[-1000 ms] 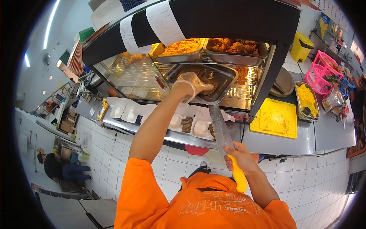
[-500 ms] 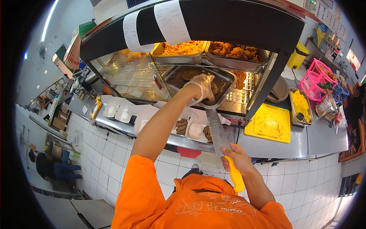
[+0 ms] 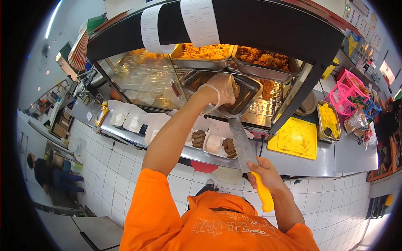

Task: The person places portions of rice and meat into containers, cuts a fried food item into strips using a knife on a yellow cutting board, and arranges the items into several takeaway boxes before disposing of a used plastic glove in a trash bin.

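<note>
My left hand [image 3: 220, 90], in a clear plastic glove, is inside a dark metal tray [image 3: 250, 99] in the heated display case. Its fingers curl around a piece of brown meat [image 3: 236, 88], partly hidden by the glove. Low on the right, my bare right hand [image 3: 264, 171] grips a large knife [image 3: 243, 144] by its yellow handle. The blade points up toward the tray's near corner. Below the tray, white boxes stand along the counter; one holds white rice [image 3: 214, 142] beside sliced brown meat [image 3: 229, 147].
Trays of orange-brown fried food [image 3: 205, 52] and fried chicken [image 3: 268, 59] sit higher in the case. To the right lie a yellow cutting board [image 3: 294, 138], a pan of yellow food [image 3: 328, 117] and pink baskets [image 3: 343, 94]. Paper slips [image 3: 201, 23] hang in front. Another person [image 3: 54, 173] stands far left.
My left hand has lifted from the tray's near right part and turned, bringing up a brown piece of meat. My right hand keeps its grip on the knife, nearly in place.
</note>
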Motion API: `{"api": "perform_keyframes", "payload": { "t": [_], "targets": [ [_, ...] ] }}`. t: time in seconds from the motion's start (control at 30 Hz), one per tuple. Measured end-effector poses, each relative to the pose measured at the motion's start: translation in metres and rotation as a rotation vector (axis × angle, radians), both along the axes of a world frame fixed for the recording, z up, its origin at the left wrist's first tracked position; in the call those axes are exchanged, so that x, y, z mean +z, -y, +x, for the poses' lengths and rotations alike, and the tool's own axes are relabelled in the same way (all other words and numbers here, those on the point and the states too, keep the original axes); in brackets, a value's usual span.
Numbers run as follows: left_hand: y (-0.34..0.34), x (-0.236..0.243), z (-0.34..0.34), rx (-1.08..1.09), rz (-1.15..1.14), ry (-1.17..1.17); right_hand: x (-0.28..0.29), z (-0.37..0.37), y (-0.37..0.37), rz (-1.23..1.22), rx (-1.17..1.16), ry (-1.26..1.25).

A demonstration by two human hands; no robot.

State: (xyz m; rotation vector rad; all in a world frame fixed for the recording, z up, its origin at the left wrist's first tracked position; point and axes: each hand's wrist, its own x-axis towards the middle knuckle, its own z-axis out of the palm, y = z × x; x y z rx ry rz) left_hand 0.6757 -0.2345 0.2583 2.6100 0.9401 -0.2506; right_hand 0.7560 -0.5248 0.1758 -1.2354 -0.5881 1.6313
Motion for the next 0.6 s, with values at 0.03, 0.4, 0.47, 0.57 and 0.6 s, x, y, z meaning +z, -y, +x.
{"api": "perform_keyframes", "payload": {
  "t": [0.03, 0.4, 0.47, 0.57, 0.6],
  "targets": [
    [0.010, 0.002, -0.011, -0.012, 0.107, 0.140, 0.001, 0.001, -0.003, -0.004, 0.001, 0.003],
    [0.030, 0.020, -0.117, 0.176, -0.973, 0.964, 0.042, -0.018, -0.056, -0.147, 0.032, 0.220],
    [0.035, 0.007, -0.122, 0.142, -1.039, 0.938, 0.038, -0.016, -0.065, -0.132, 0.088, 0.287],
    [0.059, -0.031, -0.116, 0.247, -1.442, 1.081, 0.021, -0.008, -0.046, -0.202, 0.138, 0.243],
    [0.072, -0.045, -0.109, 0.293, -1.566, 1.076, 0.014, -0.005, -0.033, -0.239, 0.173, 0.221]
  ]
}}
